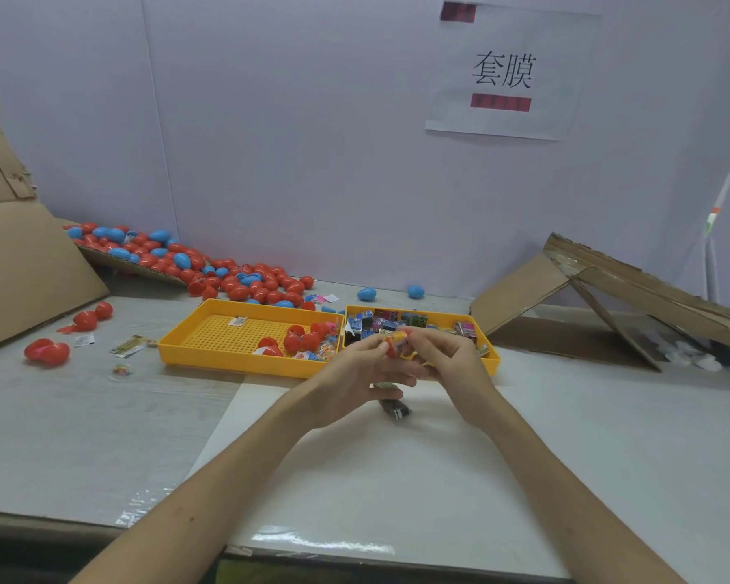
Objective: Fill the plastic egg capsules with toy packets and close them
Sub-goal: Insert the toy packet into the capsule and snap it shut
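Observation:
Both hands meet just in front of the yellow trays. My left hand point(356, 375) holds a red egg capsule point(392, 346) between its fingers. My right hand point(447, 360) pinches a colourful toy packet point(405, 342) against the capsule's opening. Whether the packet is inside the capsule is hidden by my fingers. A dark packet point(397, 408) lies on the white sheet below my hands. The left yellow tray point(211, 330) holds several red capsules and small packets at its right end. The right yellow tray point(491, 358) is full of toy packets.
A heap of red and blue egg capsules point(211, 267) spills from a cardboard box point(21, 263) at the back left. Loose red capsules point(49, 351) and packets lie left of the trays. Two blue eggs point(367, 293) sit behind them. A flattened cardboard box point(586, 305) lies at the right.

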`<state>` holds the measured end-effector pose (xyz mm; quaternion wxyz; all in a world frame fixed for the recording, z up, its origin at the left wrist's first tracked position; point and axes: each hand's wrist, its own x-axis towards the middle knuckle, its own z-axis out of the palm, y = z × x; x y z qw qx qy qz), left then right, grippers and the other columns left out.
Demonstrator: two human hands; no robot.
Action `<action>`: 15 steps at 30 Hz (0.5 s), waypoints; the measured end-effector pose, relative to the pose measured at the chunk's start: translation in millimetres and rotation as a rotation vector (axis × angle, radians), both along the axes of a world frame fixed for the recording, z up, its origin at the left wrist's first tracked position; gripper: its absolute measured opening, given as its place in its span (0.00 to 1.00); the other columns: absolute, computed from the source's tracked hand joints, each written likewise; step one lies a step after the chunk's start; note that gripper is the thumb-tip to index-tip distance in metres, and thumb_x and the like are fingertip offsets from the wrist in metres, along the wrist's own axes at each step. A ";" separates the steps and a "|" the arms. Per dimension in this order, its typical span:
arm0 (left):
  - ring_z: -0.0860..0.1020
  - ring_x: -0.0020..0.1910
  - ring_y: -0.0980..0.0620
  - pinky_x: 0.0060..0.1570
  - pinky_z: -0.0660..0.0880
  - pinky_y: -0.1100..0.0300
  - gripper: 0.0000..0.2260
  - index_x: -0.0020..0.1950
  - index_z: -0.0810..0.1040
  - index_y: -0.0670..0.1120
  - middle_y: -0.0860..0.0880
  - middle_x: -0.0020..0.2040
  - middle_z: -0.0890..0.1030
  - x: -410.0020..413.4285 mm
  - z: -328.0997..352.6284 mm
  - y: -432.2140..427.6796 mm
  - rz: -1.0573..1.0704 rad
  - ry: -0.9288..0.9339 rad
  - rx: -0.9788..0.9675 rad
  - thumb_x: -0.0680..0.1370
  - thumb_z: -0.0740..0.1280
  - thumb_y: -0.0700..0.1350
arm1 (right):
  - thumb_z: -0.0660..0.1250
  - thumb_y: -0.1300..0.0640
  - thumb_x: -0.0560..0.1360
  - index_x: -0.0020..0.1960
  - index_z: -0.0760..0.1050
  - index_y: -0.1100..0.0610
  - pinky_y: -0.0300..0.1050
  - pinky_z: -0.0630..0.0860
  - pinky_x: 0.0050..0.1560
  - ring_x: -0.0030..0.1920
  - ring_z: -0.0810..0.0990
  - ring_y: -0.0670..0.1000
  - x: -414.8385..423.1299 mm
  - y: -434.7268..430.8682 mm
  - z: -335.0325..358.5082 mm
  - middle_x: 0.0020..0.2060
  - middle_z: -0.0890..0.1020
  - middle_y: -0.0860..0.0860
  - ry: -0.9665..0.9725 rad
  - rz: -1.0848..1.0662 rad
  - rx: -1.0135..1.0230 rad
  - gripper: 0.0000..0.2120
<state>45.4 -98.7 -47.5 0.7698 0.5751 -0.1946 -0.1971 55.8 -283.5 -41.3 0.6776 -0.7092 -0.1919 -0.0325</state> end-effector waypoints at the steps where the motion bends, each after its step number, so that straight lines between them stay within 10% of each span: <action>1: 0.82 0.53 0.48 0.54 0.78 0.54 0.14 0.68 0.74 0.46 0.43 0.56 0.84 0.4 0.0 0.7 0.001 0.005 -0.010 0.86 0.57 0.49 | 0.71 0.45 0.72 0.54 0.85 0.45 0.44 0.82 0.49 0.52 0.85 0.51 -1.1 0.7 0.2 0.50 0.87 0.52 -0.014 0.010 0.000 0.12; 15: 0.81 0.55 0.49 0.58 0.76 0.52 0.15 0.68 0.73 0.44 0.42 0.57 0.84 1.5 -1.4 0.7 0.009 -0.016 0.035 0.87 0.55 0.49 | 0.73 0.56 0.72 0.56 0.85 0.53 0.38 0.80 0.50 0.55 0.85 0.50 0.0 -0.8 0.5 0.51 0.87 0.53 -0.017 0.043 0.113 0.13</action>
